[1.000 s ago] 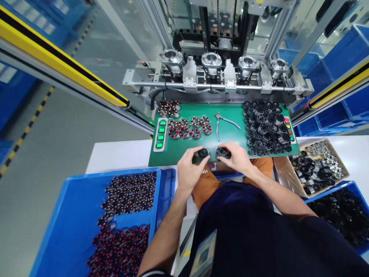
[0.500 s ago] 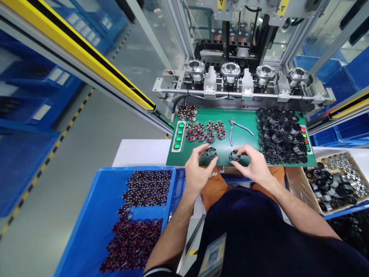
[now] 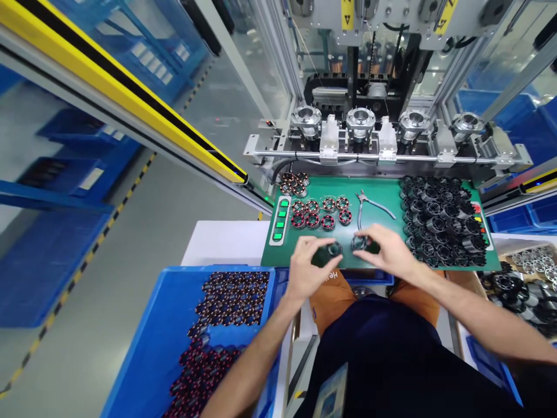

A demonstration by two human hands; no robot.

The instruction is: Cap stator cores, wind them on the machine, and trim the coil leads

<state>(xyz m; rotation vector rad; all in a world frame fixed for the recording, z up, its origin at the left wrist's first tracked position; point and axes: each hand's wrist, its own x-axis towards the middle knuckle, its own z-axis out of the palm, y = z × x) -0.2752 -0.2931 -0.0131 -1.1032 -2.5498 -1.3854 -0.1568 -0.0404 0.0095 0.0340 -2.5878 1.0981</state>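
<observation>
A blue crate (image 3: pixel 174 342) at the lower left holds wound coil rings packed in flat layers, copper-toned ones toward the far end and reddish ones nearer the person. At the right edge a cardboard box (image 3: pixel 522 278) holds black and silver ring parts in a loose jumble. On the green mat (image 3: pixel 378 200) of the table, a heap of black ring parts (image 3: pixel 441 223) fills the right side, a small group of wound coils (image 3: pixel 319 212) lies in two rows on the left, and pliers (image 3: pixel 369 206) rest between them, jaws pointing away from the person. The left hand (image 3: pixel 307 270) is closed on a small black ring (image 3: pixel 333 249), fingers wrapped around its rim; the ring sits at the near edge of the mat with its open bore facing up and slightly toward the camera. The right hand (image 3: pixel 389 249) clamps a second black ring (image 3: pixel 360 242) just beside the first, its bore likewise facing up. As rings, they show no clear long axis. Both forearms reach forward from the body and angle inward, so the hands sit close together but not touching, wrists low over the mat's near edge, knuckles up.
</observation>
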